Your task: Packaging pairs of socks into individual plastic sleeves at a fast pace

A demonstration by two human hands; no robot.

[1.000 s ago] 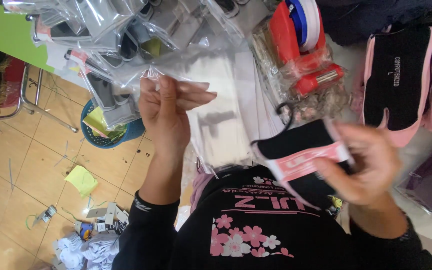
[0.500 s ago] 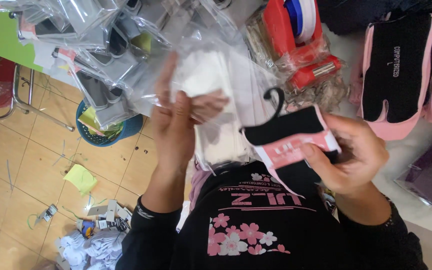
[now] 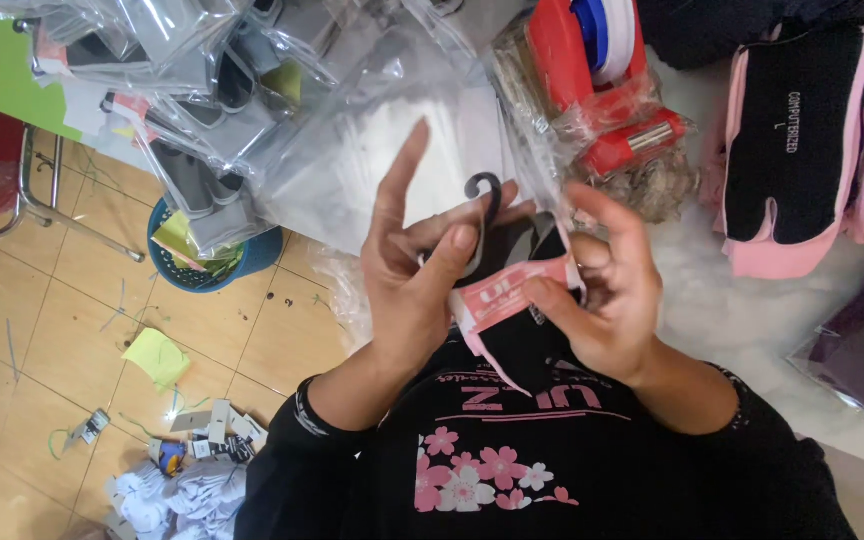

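My left hand [image 3: 414,275] is pinching the pink paper band [image 3: 505,293] of a black sock pair [image 3: 524,250] with a small black hook [image 3: 483,188], forefinger pointing up. My right hand [image 3: 607,290] is gripping the band's right end, near my chest, with a clear plastic bag [image 3: 392,140] lying just beyond.

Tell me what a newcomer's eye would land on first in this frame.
At centre, the left hand and right hand grip a black sock pack with a pink paper band and black hook. Behind them lies a heap of clear plastic bags; a red tape dispenser sits at upper right.
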